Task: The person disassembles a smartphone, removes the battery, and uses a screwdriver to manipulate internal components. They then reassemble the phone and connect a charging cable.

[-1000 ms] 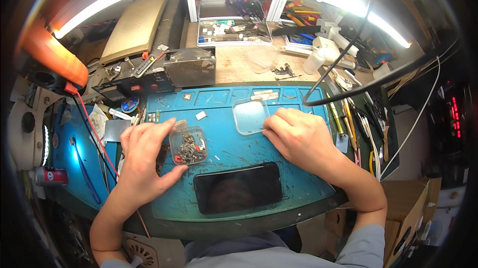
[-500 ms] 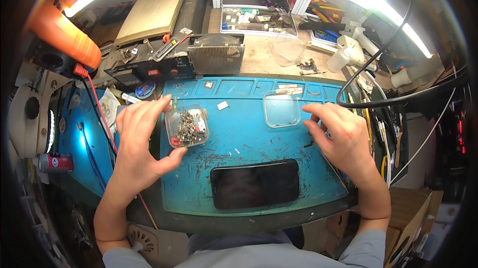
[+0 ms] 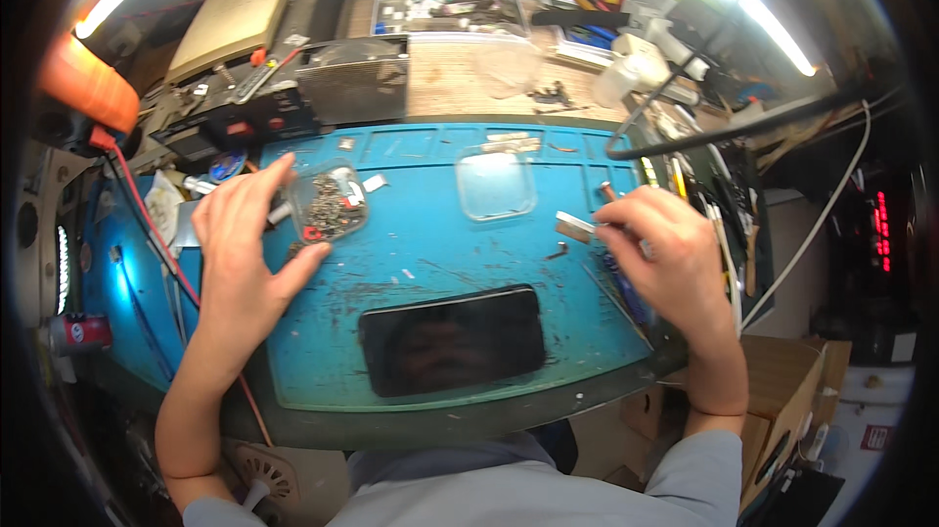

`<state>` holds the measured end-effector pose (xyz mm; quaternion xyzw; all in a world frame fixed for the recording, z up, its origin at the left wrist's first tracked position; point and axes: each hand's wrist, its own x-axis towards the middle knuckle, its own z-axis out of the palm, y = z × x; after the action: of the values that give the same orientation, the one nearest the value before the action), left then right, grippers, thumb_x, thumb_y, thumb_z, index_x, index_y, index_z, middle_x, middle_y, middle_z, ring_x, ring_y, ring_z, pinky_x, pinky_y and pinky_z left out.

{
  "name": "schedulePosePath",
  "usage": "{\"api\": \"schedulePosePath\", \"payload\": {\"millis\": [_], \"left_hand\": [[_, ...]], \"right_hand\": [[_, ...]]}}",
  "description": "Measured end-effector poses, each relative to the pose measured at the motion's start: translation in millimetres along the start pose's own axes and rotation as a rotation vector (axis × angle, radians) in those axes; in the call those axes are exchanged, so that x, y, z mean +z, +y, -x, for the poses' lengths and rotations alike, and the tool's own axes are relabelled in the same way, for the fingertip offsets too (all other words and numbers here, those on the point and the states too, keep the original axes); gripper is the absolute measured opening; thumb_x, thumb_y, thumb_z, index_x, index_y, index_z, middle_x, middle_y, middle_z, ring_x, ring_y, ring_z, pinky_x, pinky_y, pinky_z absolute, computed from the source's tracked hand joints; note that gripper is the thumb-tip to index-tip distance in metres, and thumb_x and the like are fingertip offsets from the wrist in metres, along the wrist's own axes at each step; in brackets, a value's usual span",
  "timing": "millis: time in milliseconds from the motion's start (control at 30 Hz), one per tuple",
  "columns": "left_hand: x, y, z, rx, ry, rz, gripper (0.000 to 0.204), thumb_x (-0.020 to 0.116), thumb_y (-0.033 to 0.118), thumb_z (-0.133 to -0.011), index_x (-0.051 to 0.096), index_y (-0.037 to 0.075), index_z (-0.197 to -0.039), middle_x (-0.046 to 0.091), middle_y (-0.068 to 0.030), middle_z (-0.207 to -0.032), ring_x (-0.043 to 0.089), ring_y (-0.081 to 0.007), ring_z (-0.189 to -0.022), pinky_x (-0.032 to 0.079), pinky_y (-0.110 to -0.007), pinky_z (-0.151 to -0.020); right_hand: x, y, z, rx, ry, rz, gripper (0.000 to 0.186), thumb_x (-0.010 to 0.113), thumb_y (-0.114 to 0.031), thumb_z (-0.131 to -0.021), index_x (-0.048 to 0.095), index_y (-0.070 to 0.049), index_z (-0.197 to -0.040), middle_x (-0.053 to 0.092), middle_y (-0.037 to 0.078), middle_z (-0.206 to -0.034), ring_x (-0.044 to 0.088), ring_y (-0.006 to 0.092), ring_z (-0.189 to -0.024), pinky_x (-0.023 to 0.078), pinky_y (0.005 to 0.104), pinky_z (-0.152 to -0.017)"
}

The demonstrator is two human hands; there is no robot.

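Observation:
A small clear box (image 3: pixel 330 202) of mixed screws and tiny parts stands on the blue mat (image 3: pixel 460 263). My left hand (image 3: pixel 245 238) curves open at its left side, thumb and fingers apart, close to it or touching it. My right hand (image 3: pixel 665 253) pinches a small flat pale strip (image 3: pixel 569 224) at the mat's right side, with small loose parts and thin tools beside and under it. An empty clear square lid (image 3: pixel 496 184) lies back from the hands. A black phone (image 3: pixel 452 341) lies screen up at the front.
A power unit (image 3: pixel 235 131) and an orange lamp-like tool (image 3: pixel 88 87) stand at back left. Parts trays (image 3: pixel 445 13) sit at the rear. A black cable (image 3: pixel 743 126) arches over the right side, above many hand tools (image 3: pixel 719 263). A cardboard box (image 3: pixel 782 400) stands below right.
My right hand has moved right from beside the lid and now holds the pale strip. My left hand stays curved by the box. The view has shifted.

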<state>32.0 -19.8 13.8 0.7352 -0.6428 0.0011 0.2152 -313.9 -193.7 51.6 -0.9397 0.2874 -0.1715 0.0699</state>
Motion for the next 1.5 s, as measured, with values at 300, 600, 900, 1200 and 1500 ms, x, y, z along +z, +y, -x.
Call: {"api": "schedulePosePath", "payload": {"millis": [300, 600, 900, 1200, 1500], "left_hand": [[-27, 27, 19, 0.224, -0.082, 0.051, 0.084, 0.081, 0.048, -0.081, 0.052, 0.002, -0.145, 0.059, -0.0142, -0.138, 0.050, -0.0340, -0.132, 0.035, -0.045, -0.114], [-10, 73, 50, 0.307, -0.286, 0.293, 0.093, 0.091, 0.012, -0.063, 0.050, -0.001, -0.145, 0.055, -0.0180, -0.140, 0.053, -0.0390, -0.126, 0.045, -0.048, -0.106], [-17, 84, 43, 0.321, -0.234, 0.280, 0.081, 0.086, 0.006, -0.064, 0.054, -0.002, -0.139, 0.063, -0.0195, -0.130, 0.061, -0.0400, -0.117, 0.051, -0.047, -0.100], [4, 50, 41, 0.468, -0.032, 0.242, 0.063, 0.079, 0.031, -0.086, 0.059, -0.002, -0.136, 0.073, -0.0180, -0.113, 0.073, -0.0349, -0.097, 0.059, -0.042, -0.083], [22, 40, 35, 0.368, 0.058, 0.458, 0.048, 0.073, 0.005, -0.092, 0.057, -0.003, -0.137, 0.072, -0.0194, -0.111, 0.075, -0.0318, -0.094, 0.060, -0.037, -0.082]], "right_hand": [[5, -13, 11, -0.104, -0.111, -0.049, 0.013, 0.078, -0.013, -0.084, 0.068, -0.009, -0.091, 0.064, 0.004, -0.088, 0.066, 0.0259, -0.084, 0.055, 0.0371, -0.071], [-7, -17, 33, 0.011, 0.027, -0.079, 0.012, 0.076, -0.008, -0.088, 0.069, -0.006, -0.098, 0.069, 0.008, -0.089, 0.068, 0.0254, -0.075, 0.055, 0.0342, -0.067], [-3, 5, 79, 0.204, -0.009, -0.019, 0.027, 0.075, -0.013, -0.090, 0.070, -0.007, -0.116, 0.073, 0.006, -0.093, 0.072, 0.0176, -0.077, 0.056, 0.0327, -0.069], [-2, 2, 70, 0.320, 0.069, -0.142, 0.025, 0.073, -0.005, -0.087, 0.072, -0.002, -0.111, 0.066, 0.008, -0.088, 0.066, 0.0161, -0.071, 0.055, 0.0292, -0.068], [-8, -10, 79, 0.243, 0.457, -0.617, 0.017, 0.065, -0.007, -0.095, 0.054, -0.002, -0.107, 0.071, 0.008, -0.095, 0.063, 0.0085, -0.069, 0.051, 0.0229, -0.061]]}}
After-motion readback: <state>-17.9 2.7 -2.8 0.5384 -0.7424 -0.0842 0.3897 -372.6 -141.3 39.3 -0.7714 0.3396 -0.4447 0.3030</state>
